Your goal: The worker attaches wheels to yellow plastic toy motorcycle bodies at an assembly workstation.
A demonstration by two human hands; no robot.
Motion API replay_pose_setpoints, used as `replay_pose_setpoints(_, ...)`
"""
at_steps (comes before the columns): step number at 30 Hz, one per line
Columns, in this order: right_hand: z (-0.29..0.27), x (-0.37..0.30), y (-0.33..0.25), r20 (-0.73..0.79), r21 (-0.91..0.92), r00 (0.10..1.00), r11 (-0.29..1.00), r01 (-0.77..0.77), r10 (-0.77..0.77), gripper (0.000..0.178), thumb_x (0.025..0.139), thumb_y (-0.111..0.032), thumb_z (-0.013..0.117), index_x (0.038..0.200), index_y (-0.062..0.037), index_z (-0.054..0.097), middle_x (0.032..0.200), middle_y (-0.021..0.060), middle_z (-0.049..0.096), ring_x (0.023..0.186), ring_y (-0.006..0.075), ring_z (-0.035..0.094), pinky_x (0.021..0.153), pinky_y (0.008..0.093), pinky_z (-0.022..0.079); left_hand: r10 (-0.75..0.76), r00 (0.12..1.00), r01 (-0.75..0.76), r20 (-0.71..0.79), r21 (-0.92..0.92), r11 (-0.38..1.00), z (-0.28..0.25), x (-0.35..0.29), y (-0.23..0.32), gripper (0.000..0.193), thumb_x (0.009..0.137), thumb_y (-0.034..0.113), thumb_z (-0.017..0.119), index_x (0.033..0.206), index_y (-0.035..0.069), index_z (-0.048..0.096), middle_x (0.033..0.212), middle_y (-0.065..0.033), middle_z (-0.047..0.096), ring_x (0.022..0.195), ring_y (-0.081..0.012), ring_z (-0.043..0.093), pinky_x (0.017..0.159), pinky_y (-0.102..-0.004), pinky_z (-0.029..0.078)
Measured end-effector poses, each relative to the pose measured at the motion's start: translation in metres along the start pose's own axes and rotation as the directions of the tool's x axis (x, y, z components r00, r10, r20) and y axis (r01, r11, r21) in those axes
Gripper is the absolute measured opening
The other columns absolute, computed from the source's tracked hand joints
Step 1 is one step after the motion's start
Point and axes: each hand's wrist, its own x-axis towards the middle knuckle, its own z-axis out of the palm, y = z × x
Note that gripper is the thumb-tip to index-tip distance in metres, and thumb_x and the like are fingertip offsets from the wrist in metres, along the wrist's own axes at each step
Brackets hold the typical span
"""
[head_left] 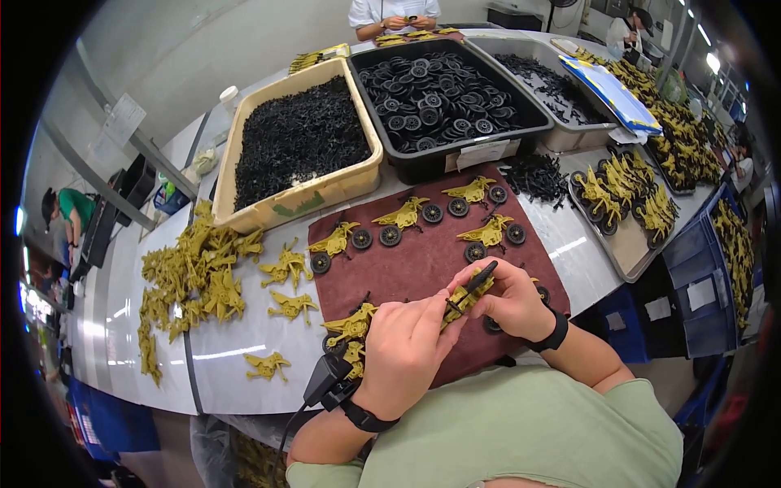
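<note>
Both my hands are closed on one yellow toy motorcycle body (471,294) with a slim black part along it. My left hand (407,346) pinches its lower left side; my right hand (517,302) grips its right side, fingers curled round it. Fingers hide much of the piece. Beneath lies a maroon cloth (382,281). Along its far part rest several yellow motorcycle bodies (404,213) with black wheels (432,213) beside them. More yellow bodies (351,324) lie close to my left hand, partly covered by it. Near my right wrist a wheel (492,324) is partly hidden.
Beyond the cloth stand a cream bin of small black parts (370,167), a black bin of wheels (533,134) and a grey bin (569,140). Loose yellow bodies (199,272) are heaped left. Right, a tray (618,248) holds wheeled toys. A person (390,18) works opposite.
</note>
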Motion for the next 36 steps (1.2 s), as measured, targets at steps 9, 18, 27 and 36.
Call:
replay_pose_setpoints(9,-0.003,-0.004,0.0,0.072,-0.059,0.985,0.985,0.16,-0.156,0.034,0.083,0.0,0.069,0.114,0.0005,0.053,0.112,0.0109,0.06,0.099,0.0162,0.061,0.078,0.0267,0.054,0.021,1.0,-0.02,0.018,-0.047,0.999,-0.003,0.0,0.005,0.036,0.066,0.003,0.076,0.1,-0.001,0.065,0.083,-0.0088,0.066,0.069,-0.0239,0.061,0.066,-0.0344,0.045)
replay_pose_setpoints(18,0.002,-0.005,-0.017,0.116,-0.299,0.981,0.936,0.185,-0.157,0.031,0.08,0.002,0.069,0.109,-0.0002,0.059,0.102,0.0098,0.061,0.089,0.0145,0.062,0.074,0.0246,0.054,0.051,0.999,-0.053,-0.015,-0.151,0.987,-0.007,-0.002,0.004,0.042,0.062,-0.002,0.074,0.104,0.001,0.066,0.087,-0.0099,0.067,0.077,-0.0242,0.064,0.071,-0.0356,0.045)
replay_pose_setpoints(27,0.016,0.003,-0.018,0.184,-0.566,0.89,0.694,0.444,-0.418,0.034,0.075,0.001,0.07,0.107,-0.0044,0.06,0.097,0.0084,0.063,0.089,0.027,0.059,0.082,0.0359,0.046,-0.105,0.993,0.099,-0.045,-0.115,0.988,-0.003,-0.011,0.009,0.042,0.062,-0.004,0.072,0.102,0.004,0.067,0.091,-0.0067,0.067,0.089,-0.0239,0.064,0.081,-0.0357,0.041)
replay_pose_setpoints(36,0.031,-0.011,-0.019,0.121,-0.727,0.851,0.538,0.426,-0.511,0.036,0.07,-0.007,0.072,0.104,-0.0056,0.06,0.091,0.0069,0.062,0.087,0.027,0.058,0.082,0.038,0.041,-0.131,0.981,0.123,-0.146,-0.063,0.99,0.003,-0.016,0.015,0.044,0.059,-0.011,0.056,0.096,0.008,0.066,0.088,-0.0023,0.066,0.089,-0.018,0.065,0.075,-0.0327,0.032)
